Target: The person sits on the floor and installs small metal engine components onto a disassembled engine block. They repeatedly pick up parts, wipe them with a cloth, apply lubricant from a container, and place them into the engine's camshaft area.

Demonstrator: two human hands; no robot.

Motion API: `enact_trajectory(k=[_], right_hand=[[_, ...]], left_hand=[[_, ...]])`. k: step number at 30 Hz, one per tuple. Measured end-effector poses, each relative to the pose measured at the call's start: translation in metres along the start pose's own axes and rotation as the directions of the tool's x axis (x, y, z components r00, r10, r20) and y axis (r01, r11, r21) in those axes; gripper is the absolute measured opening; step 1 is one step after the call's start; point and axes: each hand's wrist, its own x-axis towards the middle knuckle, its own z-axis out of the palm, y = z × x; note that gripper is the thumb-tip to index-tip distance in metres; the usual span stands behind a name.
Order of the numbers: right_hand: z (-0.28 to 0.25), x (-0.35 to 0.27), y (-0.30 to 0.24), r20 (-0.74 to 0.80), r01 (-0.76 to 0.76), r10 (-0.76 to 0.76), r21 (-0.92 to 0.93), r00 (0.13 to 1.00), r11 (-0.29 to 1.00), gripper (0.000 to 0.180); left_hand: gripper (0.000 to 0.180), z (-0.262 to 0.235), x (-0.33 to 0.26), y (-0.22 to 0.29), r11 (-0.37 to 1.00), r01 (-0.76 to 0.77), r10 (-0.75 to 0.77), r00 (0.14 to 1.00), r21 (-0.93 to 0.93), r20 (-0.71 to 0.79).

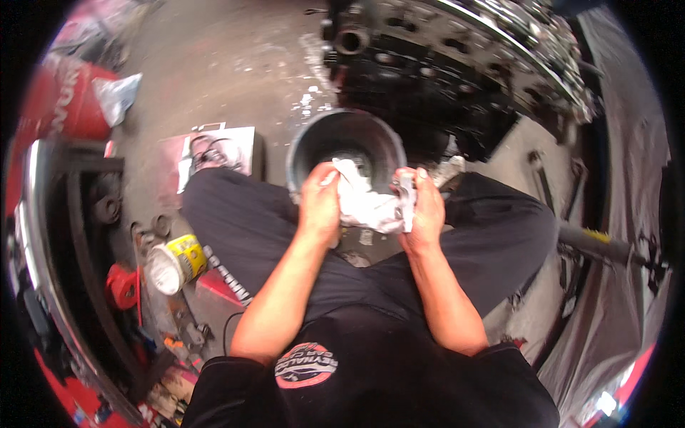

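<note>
A crumpled white rag [367,205] stretches between my two hands, in front of a dark bucket [303,153]. My left hand [319,203] is closed on one end of the rag, thumb on top. In my right hand [428,210] is a small grey metal part [407,203], held upright between thumb and fingers. The other end of the rag lies against this part. What kind of part it is does not show clearly. Its lower side is hidden behind the rag.
A large black engine block [428,89] lies beyond the bucket to the right. Left of my knee are a flat box [242,146] and a white-and-yellow tub [171,267]. A metal-framed rack [53,235] stands at far left. Grey sheeting [628,214] hangs along the right.
</note>
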Motion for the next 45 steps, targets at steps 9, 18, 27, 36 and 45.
enact_trajectory(k=[9,18,27,36,45], right_hand=[[0.005,-0.014,0.006,0.135,0.444,-0.445,-0.528,0.885,0.724,0.013],[-0.021,0.032,-0.01,-0.285,-0.125,0.191,0.233,0.94,0.964,0.032],[-0.04,0.03,-0.007,0.041,-0.418,0.439,0.396,0.898,0.818,0.02],[0.017,0.01,-0.036,0.198,-0.163,0.159,0.005,0.967,0.987,0.041],[0.023,-0.009,-0.053,0.277,0.325,-0.179,-0.688,0.944,0.649,0.071]], left_hand=[[0.019,0.037,-0.019,-0.017,0.895,-0.279,0.261,0.96,0.349,0.099],[0.024,0.008,-0.039,0.015,0.871,0.287,-0.234,0.956,-0.399,0.177],[0.021,-0.082,-0.045,0.195,0.286,-0.661,0.945,0.316,0.694,-0.089],[0.086,-0.313,0.045,0.161,0.54,-0.049,0.737,0.509,0.84,-0.444],[0.082,-0.002,-0.061,0.112,-0.226,-0.485,0.599,0.615,0.845,0.513]])
